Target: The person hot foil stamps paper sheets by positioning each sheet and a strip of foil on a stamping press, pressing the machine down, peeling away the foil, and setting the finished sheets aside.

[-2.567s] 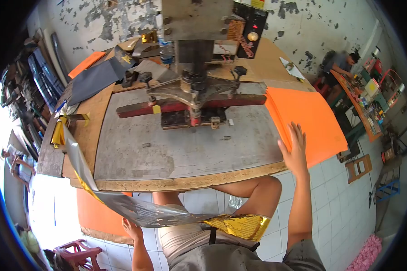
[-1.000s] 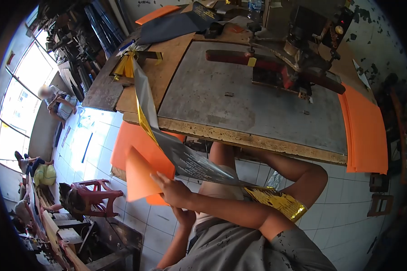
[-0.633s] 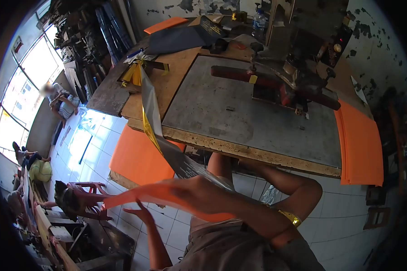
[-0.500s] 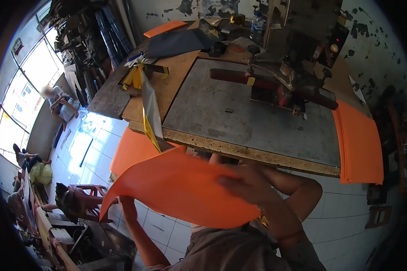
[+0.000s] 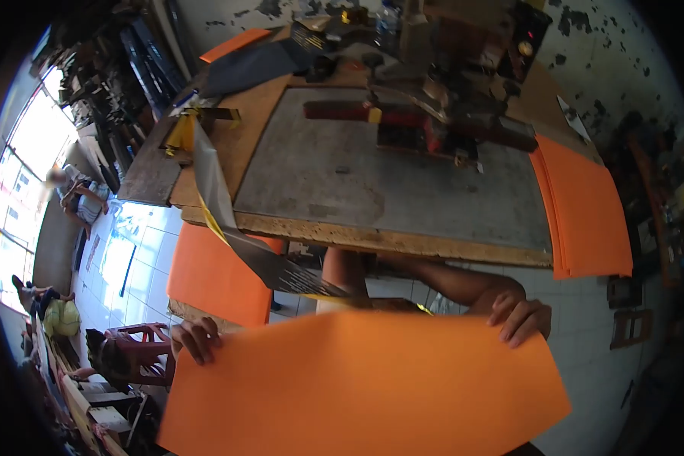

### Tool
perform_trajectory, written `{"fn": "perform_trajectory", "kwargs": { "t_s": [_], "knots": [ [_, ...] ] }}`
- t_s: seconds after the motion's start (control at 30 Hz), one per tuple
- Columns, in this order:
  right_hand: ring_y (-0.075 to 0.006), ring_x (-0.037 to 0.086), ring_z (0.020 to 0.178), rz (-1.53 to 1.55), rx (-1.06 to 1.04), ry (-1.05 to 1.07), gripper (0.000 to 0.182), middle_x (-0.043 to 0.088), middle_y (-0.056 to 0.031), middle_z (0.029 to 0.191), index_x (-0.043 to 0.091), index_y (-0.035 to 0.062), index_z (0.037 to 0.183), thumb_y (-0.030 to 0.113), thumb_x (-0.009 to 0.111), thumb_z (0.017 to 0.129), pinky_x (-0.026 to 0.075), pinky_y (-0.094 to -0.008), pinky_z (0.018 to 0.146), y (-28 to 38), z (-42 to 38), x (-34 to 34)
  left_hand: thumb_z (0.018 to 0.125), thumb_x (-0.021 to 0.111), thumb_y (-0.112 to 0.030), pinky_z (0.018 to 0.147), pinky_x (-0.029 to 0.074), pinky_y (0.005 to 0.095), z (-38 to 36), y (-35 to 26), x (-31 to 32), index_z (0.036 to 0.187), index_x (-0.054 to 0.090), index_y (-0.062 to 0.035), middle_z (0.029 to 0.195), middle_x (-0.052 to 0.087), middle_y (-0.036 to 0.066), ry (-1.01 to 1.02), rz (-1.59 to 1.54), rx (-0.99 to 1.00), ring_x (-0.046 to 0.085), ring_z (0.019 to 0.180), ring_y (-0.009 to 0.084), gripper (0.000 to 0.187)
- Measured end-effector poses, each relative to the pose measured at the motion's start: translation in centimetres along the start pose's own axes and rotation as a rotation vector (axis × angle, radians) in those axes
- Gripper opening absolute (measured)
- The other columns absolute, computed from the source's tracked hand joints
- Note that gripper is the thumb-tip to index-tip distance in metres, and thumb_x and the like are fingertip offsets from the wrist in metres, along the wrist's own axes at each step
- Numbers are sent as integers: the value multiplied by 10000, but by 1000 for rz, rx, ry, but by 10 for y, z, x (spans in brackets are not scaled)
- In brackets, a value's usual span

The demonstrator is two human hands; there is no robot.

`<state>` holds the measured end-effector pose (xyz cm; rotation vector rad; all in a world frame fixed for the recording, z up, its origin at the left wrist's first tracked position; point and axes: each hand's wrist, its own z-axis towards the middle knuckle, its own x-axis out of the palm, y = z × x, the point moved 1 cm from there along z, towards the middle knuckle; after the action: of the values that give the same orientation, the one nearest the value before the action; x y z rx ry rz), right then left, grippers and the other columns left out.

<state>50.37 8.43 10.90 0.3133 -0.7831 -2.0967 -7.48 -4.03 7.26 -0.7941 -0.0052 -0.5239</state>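
Observation:
An orange sheet (image 5: 365, 387) spreads across the lower part of the head view, over my lap. My left hand (image 5: 195, 340) grips its upper left corner, fingers curled over the edge. At the upper right corner, my right hand (image 5: 520, 318) is closed on the same sheet, fingertips on its face. A long foil strip (image 5: 239, 239), grey with a gold side, hangs from the table and runs down behind the sheet's top edge. Folded orange sheets (image 5: 216, 273) lie in a stack to the left, below the table.
A press machine (image 5: 433, 114) with a red bar stands over a grey plate (image 5: 311, 175) on the wooden table. More orange sheets (image 5: 585, 205) drape over its right edge. A dark sheet (image 5: 254, 67) lies at the back. A person (image 5: 80, 190) sits by the window; a red stool (image 5: 140, 353) stands left.
The orange sheet has gone from curled and tilted to spread out flatter and lower. My right hand has moved to its upper right corner. The view has shifted, and more foil strip shows.

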Motion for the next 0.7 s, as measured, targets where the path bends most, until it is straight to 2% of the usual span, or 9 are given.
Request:
{"fn": "perform_trajectory", "kwargs": {
  "t_s": [0.13,0.17,0.27,0.37,0.47,0.57,0.67,0.7],
  "knots": [
    [-340,693,1066,-142,-100,-25,144,740,-81,946,758,118,862,243,804,918,479,-425,1031,14,13,-8,928,764,-229,744,505,354,9,10,12,878,739,-83,996,735,127,-3,15,41,652,857,254,156],
    [-301,699,1056,-138,-44,13,98,749,4,968,758,178,856,203,851,875,416,-421,1082,19,10,-14,931,760,-224,748,506,352,9,8,12,890,736,-79,1001,734,125,-25,39,37,652,862,249,152],
    [-287,706,1035,-189,-112,-56,100,753,2,963,759,174,855,215,845,882,424,-425,1075,18,13,-9,939,748,-209,761,508,346,6,2,25,926,728,-67,1016,731,120,-104,122,11,653,876,234,144],
    [-276,711,1024,-209,-137,-10,96,754,6,958,760,179,854,218,842,886,427,-429,1080,19,8,-15,947,737,-195,774,511,339,-2,-7,31,962,720,-56,1031,729,114,-229,240,-29,653,891,220,141],
    [-240,666,1103,-198,-106,28,93,735,38,982,763,186,845,150,840,881,411,-435,1086,24,8,-15,955,725,-180,786,513,332,-6,-17,31,998,712,-44,1046,726,108,-394,397,-100,653,905,205,144],
    [-237,676,1070,-228,-86,1,97,736,24,982,756,183,844,145,838,882,463,-427,1037,30,10,-9,963,713,-166,799,515,326,-6,-18,39,1034,704,-32,1061,723,102,-542,543,-211,654,920,190,152],
    [-247,681,1047,-171,-49,-54,64,739,-37,997,764,133,921,176,810,911,515,-400,973,34,4,-8,970,701,-151,812,518,319,-4,-9,46,1071,696,-20,1076,721,97,-647,640,-337,654,934,175,165],
    [-248,682,1037,-128,10,-103,132,735,-57,995,746,99,1002,196,793,926,527,-396,954,36,-3,-10,973,697,-146,816,519,317,0,-5,45,1083,693,-17,1081,720,95,-673,663,-375,654,939,170,170]
  ]
}}
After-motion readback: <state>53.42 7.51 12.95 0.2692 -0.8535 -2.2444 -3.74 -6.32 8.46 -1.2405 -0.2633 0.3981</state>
